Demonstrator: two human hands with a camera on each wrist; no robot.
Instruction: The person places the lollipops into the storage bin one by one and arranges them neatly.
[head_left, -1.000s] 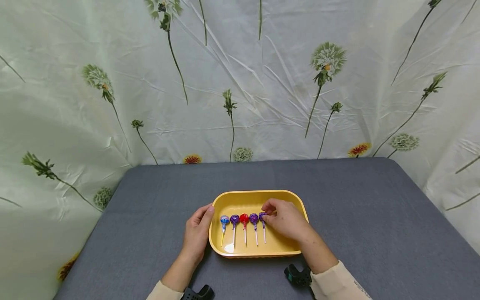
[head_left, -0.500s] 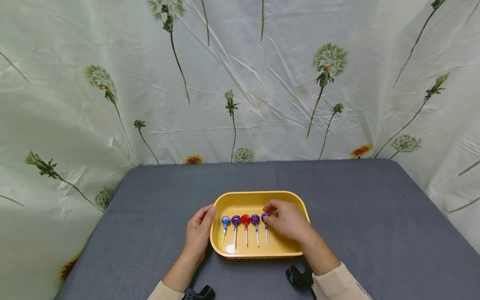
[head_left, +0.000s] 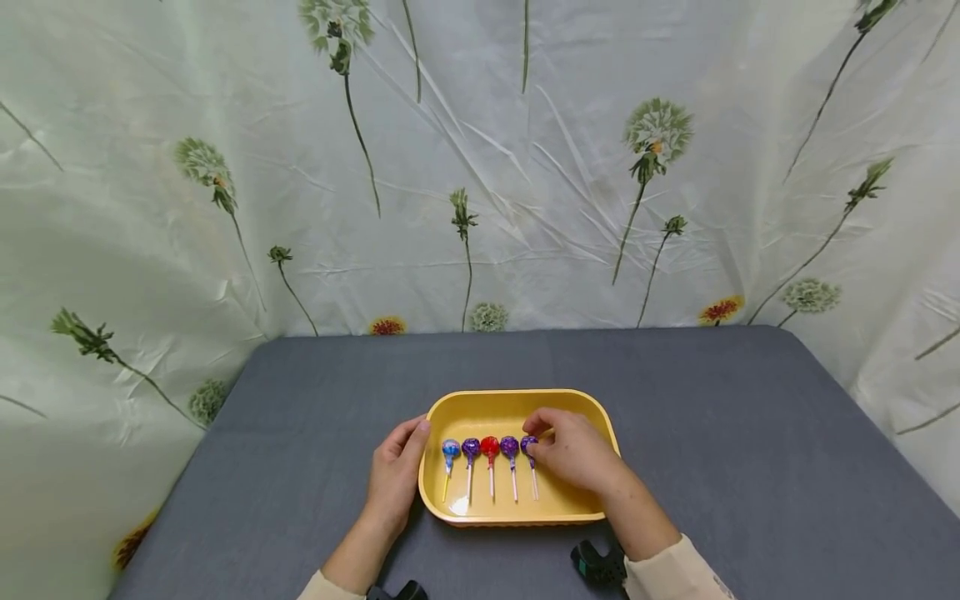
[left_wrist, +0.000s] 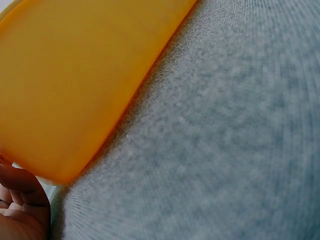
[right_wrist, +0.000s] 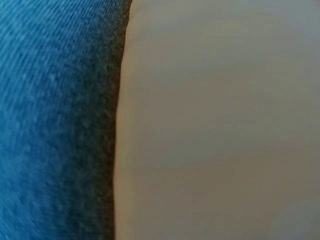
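Note:
A yellow tray (head_left: 480,402) holds several lollipops in a row, heads away from me and sticks toward me. From the left come a blue lollipop (head_left: 450,450) with a yellow stick, a purple one, a red lollipop (head_left: 490,447), then two more purple ones. My left hand (head_left: 395,475) grips the tray's left side, thumb at the rim; its curled fingers (left_wrist: 22,187) show in the left wrist view by the tray's corner. Reaching into the tray, my right hand (head_left: 573,450) pinches the head of the rightmost purple lollipop (head_left: 533,467), partly covering it.
The tray stands on a table with a grey cloth (head_left: 337,392). Behind hangs a pale curtain (head_left: 555,217) printed with dandelions. A beige sleeve (right_wrist: 215,120) fills most of the right wrist view, hiding the right hand there.
The stick end of the rightmost lollipop has swung slightly right, away from its neighbour. Both hands keep their places on the tray and lollipop; the head view has shifted a little.

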